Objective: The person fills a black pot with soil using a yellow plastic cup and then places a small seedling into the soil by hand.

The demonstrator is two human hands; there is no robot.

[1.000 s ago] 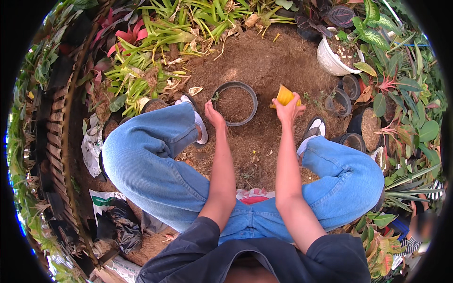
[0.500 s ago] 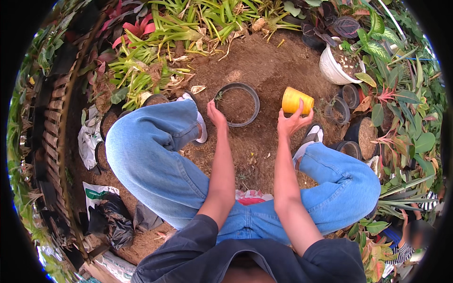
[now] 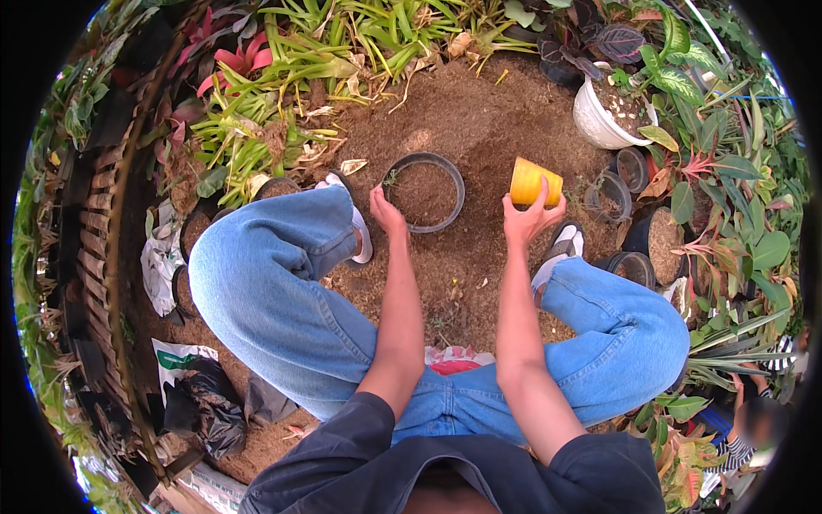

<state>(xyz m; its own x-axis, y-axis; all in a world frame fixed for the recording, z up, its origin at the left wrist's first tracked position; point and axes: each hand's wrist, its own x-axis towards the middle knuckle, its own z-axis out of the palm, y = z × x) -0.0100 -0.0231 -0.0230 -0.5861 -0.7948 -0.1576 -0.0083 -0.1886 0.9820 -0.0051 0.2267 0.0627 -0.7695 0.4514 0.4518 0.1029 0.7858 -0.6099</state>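
Observation:
A yellow plastic pot (image 3: 526, 182) is tilted in my right hand (image 3: 527, 224), which grips it by the lower side, fingers and thumb round it. My left hand (image 3: 388, 212) is at the left rim of a round black pot (image 3: 461, 190), fingers pinched together. A thin green seedling (image 3: 391, 178) shows at those fingertips, hanging over the rim. Brown soil (image 3: 425, 190) is seen within the black pot, which stands on the ground between my feet.
A white pot (image 3: 592, 118) with soil stands at the far right, with small clear and black pots (image 3: 632, 170) near it. Long-leaved plants (image 3: 308, 64) line the far side. Black plastic bags (image 3: 218, 407) lie at the near left. Another person (image 3: 741, 428) is at the lower right.
The whole view has shifted slightly, with things a little to the left. Both hands keep nearly the same places beside the black pot and round the yellow pot.

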